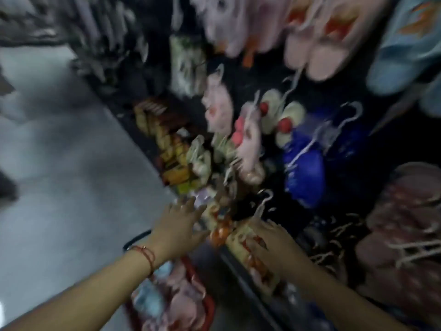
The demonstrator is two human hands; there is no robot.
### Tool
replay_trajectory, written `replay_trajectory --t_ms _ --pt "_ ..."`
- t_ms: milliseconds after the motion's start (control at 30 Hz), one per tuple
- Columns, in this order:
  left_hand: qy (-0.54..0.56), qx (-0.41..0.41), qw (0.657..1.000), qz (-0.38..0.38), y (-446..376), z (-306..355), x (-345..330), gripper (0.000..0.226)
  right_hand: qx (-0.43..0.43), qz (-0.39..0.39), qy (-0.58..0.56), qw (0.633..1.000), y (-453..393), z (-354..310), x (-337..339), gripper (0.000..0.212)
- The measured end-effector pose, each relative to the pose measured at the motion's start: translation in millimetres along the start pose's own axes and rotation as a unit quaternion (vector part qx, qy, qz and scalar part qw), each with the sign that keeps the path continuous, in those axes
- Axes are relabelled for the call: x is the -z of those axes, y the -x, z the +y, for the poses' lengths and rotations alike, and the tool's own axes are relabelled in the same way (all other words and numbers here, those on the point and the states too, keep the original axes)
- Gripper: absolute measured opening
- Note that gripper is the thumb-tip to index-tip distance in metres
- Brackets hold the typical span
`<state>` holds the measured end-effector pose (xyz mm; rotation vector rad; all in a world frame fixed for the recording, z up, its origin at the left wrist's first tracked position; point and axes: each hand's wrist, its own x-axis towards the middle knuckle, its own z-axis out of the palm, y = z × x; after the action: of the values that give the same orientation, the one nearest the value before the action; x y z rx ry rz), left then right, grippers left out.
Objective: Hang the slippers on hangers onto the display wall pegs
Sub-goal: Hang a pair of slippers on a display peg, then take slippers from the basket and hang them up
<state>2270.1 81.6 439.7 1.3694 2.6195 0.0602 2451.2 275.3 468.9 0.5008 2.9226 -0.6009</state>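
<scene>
- Nearest the person, a red basket [210, 304] on the floor holds pale pink and light blue slippers [181, 304]; motion blur hides their detail.
- The left hand [179, 220] reaches forward with fingers straight and spread, holding nothing. A red string bracelet [148, 255] circles its wrist.
- The right hand [269, 244] rests on a cream slipper with orange trim [241, 244], fingers curved down over it. Whether the fingers actually grip it cannot be told through the blur.
- Just beyond the fingertips of both hands, a white hanger hook [265, 201] rises above the dark lower part of the display.
- To the right of the right forearm, dusky pink slippers on white hangers [405, 225] are stacked close together.
- Farther along the dark display wall [381, 149], blue slippers [305, 173] hang beside pink slippers with red pompoms [248, 142] and cream slippers with red pompoms [281, 118].
- At the top of the wall hang larger pink slippers with orange patches [329, 41] and light blue slippers [410, 51].
- Left of the wall, the grey floor [59, 163] runs into the distance.
</scene>
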Motion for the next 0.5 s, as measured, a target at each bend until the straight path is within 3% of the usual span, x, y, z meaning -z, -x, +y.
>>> replay_trajectory --t_ms 67,167,333,500 --pt "0.033 0.049 0.997 -0.053 34 -37 -45 0.081 -0.002 0.0 -0.024 1.0 -11 -8 -58 0.057" --pt "0.075 0.123 0.98 -0.134 84 -81 -106 0.091 -0.037 -0.117 -0.04 0.992 -21 -17 -134 0.072" --pt "0.11 0.188 0.949 -0.229 150 -126 -191 0.083 -0.117 -0.251 -0.062 0.959 -21 -47 -217 0.061" --pt "0.152 0.216 0.915 -0.306 189 -139 -266 0.079 -0.145 -0.284 -0.058 0.946 -19 -62 -275 0.049"
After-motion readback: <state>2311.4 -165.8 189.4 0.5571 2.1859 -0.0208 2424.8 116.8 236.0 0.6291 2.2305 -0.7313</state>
